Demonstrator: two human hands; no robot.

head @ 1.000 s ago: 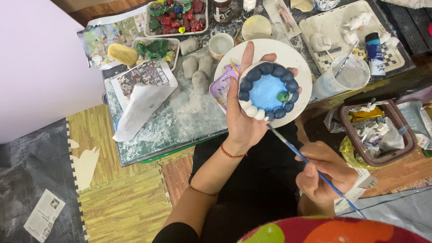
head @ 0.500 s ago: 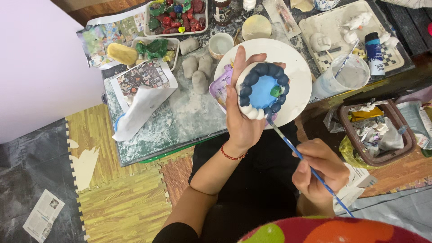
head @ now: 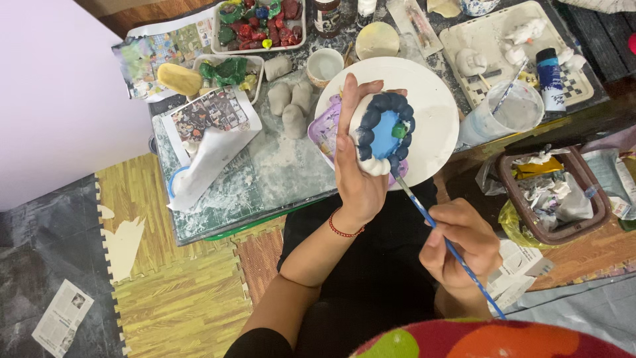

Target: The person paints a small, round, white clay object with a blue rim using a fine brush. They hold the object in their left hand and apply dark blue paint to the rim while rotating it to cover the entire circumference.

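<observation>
Two hands at work: the left hand (head: 358, 174) wraps its grip around a round white clay piece with dark-blue bumped rim and light-blue centre (head: 382, 132), now tilted more on edge than a second ago, above the white round plate (head: 434, 106). Right hand (head: 460, 245) pinches a thin blue-handled paintbrush (head: 444, 240), tip at the piece's lower rim, so painting has shifted to the underside edge.

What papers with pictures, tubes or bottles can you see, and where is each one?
Printed picture sheet: on the table, left; many-coloured.
Paint tube: top right tray; blue and white, black cap.
Newspaper scrap: floor, bottom left; white and grey.
Dark labelled jar: top edge, centre.
</observation>
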